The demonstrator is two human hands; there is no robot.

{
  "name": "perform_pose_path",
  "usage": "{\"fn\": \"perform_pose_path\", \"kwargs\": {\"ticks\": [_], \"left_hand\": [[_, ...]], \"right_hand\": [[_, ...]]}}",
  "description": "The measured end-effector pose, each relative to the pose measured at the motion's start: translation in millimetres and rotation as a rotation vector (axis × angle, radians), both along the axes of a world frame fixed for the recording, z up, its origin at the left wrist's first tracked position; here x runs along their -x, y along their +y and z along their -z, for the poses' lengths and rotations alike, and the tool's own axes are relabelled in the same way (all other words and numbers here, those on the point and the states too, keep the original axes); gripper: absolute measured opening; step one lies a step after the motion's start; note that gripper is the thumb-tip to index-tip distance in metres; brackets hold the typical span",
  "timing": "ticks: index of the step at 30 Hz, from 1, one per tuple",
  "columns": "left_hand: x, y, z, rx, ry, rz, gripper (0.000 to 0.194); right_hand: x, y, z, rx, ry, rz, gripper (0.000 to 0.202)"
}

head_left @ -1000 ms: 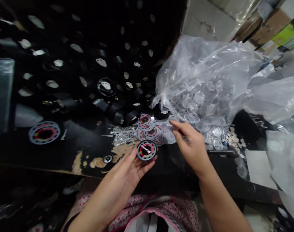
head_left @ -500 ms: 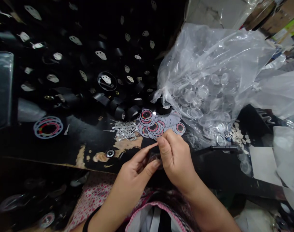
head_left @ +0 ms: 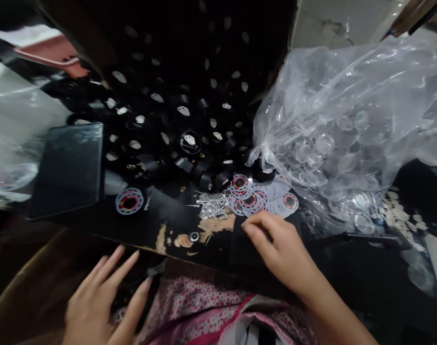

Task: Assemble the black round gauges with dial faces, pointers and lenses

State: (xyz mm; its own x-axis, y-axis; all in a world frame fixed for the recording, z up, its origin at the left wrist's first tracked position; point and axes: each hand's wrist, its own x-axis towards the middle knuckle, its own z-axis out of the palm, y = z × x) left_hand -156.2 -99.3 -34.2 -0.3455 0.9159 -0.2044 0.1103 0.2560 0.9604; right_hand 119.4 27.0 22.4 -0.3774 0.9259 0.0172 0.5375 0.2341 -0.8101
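Note:
My left hand (head_left: 103, 297) is over the dark box (head_left: 28, 273) below the table's front edge, fingers spread and holding nothing visible. Part of a round gauge (head_left: 119, 315) shows beneath its fingers. At the table's front, my right hand (head_left: 281, 247) has thumb and forefinger brought together in a pinch; anything between them is too small to make out. Just beyond it lies a pile of printed gauge dials (head_left: 252, 199). To the left of that pile is a heap of small white pointers (head_left: 211, 206).
Black gauge cases (head_left: 204, 177) with pale plates fill the back. A clear bag of transparent covers (head_left: 322, 143) stands at the right. On the left are two or so loose dials (head_left: 129, 201) and a dark tray (head_left: 69, 167). A black pen-like tool (head_left: 372, 238) lies at the right.
My left hand has parted from the right and swung down-left over the box, its fingers opening. The dark object between the hands is gone from view. The camera view has turned left.

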Motion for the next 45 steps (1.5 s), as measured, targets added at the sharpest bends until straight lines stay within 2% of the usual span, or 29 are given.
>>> {"fn": "perform_pose_path", "kwargs": {"ticks": [1,2,4,6,7,9,12,15,17,21,24,27,31,33,35,37,39,42,45], "left_hand": [[-7.1,13.1,-6.2,-0.048,0.206,-0.034,0.055],[-18.5,31.8,-13.1,-0.089,0.320,-0.012,0.052],[-45.4,79.3,-25.5,-0.217,0.354,0.110,0.037],[-67.1,127.3,-31.7,-0.354,0.486,0.202,0.040],[-74.0,147.1,-31.7,-0.399,0.604,0.245,0.043],[-80.0,174.6,-26.2,-0.440,0.773,0.300,0.037],[-76.3,189.9,-13.5,-0.468,0.869,0.301,0.028],[-68.6,191.5,-9.0,-0.490,0.826,0.281,0.025],[-65.2,191.6,-10.8,-0.489,0.778,0.257,0.024],[-64.0,189.3,-16.5,-0.466,0.753,0.224,0.022],[-63.5,183.9,-18.3,-0.491,0.696,0.214,0.022],[-60.8,179.9,-16.7,-0.496,0.664,0.236,0.022],[-62.4,174.7,-19.9,-0.525,0.614,0.248,0.021],[-68.2,166.1,-27.7,-0.537,0.442,0.165,0.023],[-76.1,152.1,-37.3,-0.492,0.078,0.033,0.023],[-83.4,135.9,-44.7,-0.351,-0.371,-0.040,0.022],[-88.6,121.9,-47.7,-0.124,-0.711,-0.015,0.023],[-92.7,110.7,-45.1,0.128,-0.915,0.003,0.026],[-97.7,107.3,-39.6,0.183,-0.950,-0.055,0.024]], "right_hand": [[5.4,0.6,-0.3,0.000,-0.013,-0.065,0.018],[10.4,1.0,-1.3,-0.006,-0.020,-0.125,0.017],[16.2,1.1,-4.4,-0.023,-0.037,-0.175,0.016],[14.8,0.1,-6.8,-0.032,-0.061,-0.144,0.017],[12.0,-1.1,-7.1,-0.029,-0.069,-0.120,0.017],[4.9,-4.9,-6.1,-0.013,-0.075,-0.083,0.017],[-3.0,-11.0,-2.7,0.024,-0.093,-0.071,0.016],[-3.5,-5.2,-1.0,0.031,-0.125,-0.096,0.017],[1.4,10.9,0.2,-0.024,-0.190,-0.079,0.020],[20.5,58.4,7.2,-0.242,-0.567,0.052,0.024],[32.1,78.2,12.7,-0.297,-0.770,0.033,0.034],[34.1,76.7,14.9,-0.286,-0.778,0.040,0.035],[24.5,68.9,16.1,-0.216,-0.609,0.096,0.032],[17.4,67.6,16.7,-0.162,-0.447,0.157,0.023],[10.7,64.8,16.9,-0.117,-0.319,0.208,0.011],[5.5,57.9,16.2,-0.023,-0.165,0.219,0.003],[1.9,46.8,14.6,0.114,0.061,0.193,0.008],[-2.9,28.3,10.3,0.206,0.283,0.177,0.020],[-6.9,14.8,2.4,0.134,0.250,0.250,0.019]]}}
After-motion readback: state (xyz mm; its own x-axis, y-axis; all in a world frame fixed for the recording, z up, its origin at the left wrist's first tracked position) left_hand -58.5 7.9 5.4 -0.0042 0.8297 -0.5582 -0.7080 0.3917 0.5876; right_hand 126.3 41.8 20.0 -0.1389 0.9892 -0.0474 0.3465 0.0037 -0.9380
